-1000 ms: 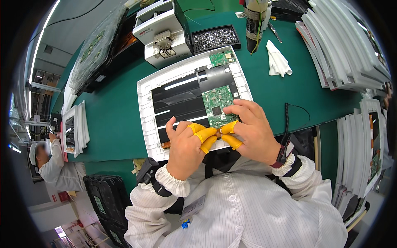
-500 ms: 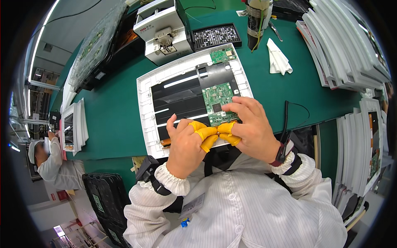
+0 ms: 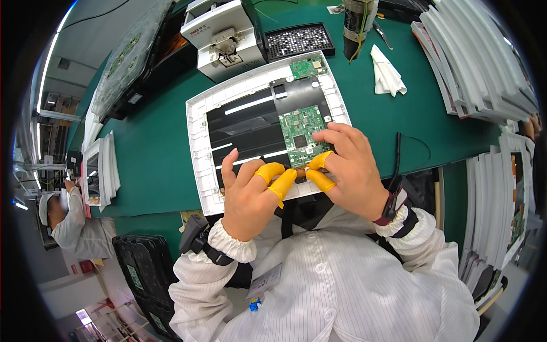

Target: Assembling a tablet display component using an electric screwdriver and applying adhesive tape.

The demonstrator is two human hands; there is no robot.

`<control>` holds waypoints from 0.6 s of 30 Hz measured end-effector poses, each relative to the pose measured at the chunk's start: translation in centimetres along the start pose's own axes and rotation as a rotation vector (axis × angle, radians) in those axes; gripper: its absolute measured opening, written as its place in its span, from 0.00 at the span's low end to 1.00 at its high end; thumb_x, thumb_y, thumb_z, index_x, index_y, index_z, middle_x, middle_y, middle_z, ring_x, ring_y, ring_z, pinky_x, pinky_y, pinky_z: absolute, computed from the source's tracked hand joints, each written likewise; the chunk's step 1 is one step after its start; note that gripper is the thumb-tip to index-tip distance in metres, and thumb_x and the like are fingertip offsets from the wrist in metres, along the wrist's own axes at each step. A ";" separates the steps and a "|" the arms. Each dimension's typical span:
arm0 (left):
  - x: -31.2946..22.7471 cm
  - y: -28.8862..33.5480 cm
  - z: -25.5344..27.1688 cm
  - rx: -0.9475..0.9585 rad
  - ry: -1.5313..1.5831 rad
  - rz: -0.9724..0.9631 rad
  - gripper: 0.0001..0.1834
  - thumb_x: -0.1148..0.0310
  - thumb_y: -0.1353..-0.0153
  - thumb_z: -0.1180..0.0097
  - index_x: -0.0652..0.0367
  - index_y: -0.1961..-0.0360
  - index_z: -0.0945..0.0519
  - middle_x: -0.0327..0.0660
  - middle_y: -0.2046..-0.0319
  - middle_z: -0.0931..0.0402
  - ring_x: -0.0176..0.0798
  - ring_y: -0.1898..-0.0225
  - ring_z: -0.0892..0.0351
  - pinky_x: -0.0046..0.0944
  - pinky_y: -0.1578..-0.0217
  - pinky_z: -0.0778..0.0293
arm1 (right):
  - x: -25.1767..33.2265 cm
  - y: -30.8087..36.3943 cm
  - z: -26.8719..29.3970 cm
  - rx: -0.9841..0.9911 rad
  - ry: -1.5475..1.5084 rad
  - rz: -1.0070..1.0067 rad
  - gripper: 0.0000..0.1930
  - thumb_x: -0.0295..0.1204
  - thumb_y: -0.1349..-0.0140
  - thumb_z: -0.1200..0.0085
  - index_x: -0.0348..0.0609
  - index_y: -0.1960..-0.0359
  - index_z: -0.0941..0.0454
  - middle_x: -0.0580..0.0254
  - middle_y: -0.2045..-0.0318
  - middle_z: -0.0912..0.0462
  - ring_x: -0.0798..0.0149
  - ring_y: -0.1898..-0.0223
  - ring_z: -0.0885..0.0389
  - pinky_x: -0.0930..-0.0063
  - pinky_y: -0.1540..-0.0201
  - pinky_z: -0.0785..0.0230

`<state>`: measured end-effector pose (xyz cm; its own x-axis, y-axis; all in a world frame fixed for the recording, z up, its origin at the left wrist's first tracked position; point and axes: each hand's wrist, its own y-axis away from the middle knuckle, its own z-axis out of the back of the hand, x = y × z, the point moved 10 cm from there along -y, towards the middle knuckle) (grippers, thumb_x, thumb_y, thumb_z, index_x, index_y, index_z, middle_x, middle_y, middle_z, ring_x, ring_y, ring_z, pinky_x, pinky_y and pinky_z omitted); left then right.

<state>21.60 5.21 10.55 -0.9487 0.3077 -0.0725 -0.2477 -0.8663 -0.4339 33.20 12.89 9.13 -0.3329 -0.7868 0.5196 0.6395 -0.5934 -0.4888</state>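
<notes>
A white panel housing (image 3: 196, 131) lies before me with black backing and a green circuit board (image 3: 301, 122) on its right half. At the board's near edge is a short brown ribbon cable (image 3: 301, 174). My left hand (image 3: 250, 191) pinches its left side with thumb and forefinger in yellow finger cots (image 3: 269, 172). From the other side my right hand (image 3: 354, 174), also with yellow cots on thumb and forefinger, grips the cable's right side. The right hand's other fingers rest over the board's right edge. The fingertips partly hide the cable.
Behind the housing stand a white machine (image 3: 225, 43) and a black tray of small parts (image 3: 299, 41). A white cloth (image 3: 387, 71) and tweezers (image 3: 383, 35) lie at the back right. White panels (image 3: 467, 62) are stacked on the right. A person (image 3: 74, 222) works at far left.
The thumb and forefinger of each hand have spread slightly apart, so the brown ribbon cable between them shows more. The housing sits a little higher in view.
</notes>
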 end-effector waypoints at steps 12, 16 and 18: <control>-2.2 -0.9 -0.4 0.116 -0.120 -0.157 0.10 0.70 0.50 0.36 0.58 0.66 0.12 0.35 0.67 0.19 0.38 0.55 0.21 0.61 0.29 0.46 | -0.2 0.1 0.2 -0.038 -0.039 0.012 0.08 0.24 0.53 0.32 0.39 0.73 0.20 0.55 0.46 0.22 0.46 0.38 0.29 0.51 0.37 0.37; -2.4 -0.8 -0.7 0.148 -0.105 -0.195 0.11 0.71 0.50 0.36 0.59 0.65 0.11 0.38 0.68 0.19 0.39 0.55 0.22 0.60 0.30 0.44 | -0.2 0.2 0.2 -0.033 -0.036 0.011 0.08 0.24 0.53 0.32 0.39 0.73 0.20 0.55 0.46 0.22 0.46 0.38 0.29 0.50 0.37 0.37; -2.5 -0.8 -0.6 0.151 -0.102 -0.197 0.10 0.71 0.51 0.36 0.59 0.65 0.11 0.38 0.68 0.19 0.40 0.55 0.22 0.60 0.30 0.44 | -0.2 0.2 0.2 -0.033 -0.037 0.009 0.08 0.24 0.53 0.32 0.39 0.73 0.19 0.55 0.46 0.22 0.46 0.38 0.29 0.50 0.37 0.36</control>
<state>24.23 5.34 10.56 -0.8922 0.4418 0.0939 -0.4490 -0.8446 -0.2916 33.54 12.93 9.07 -0.3011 -0.7855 0.5406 0.6184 -0.5924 -0.5163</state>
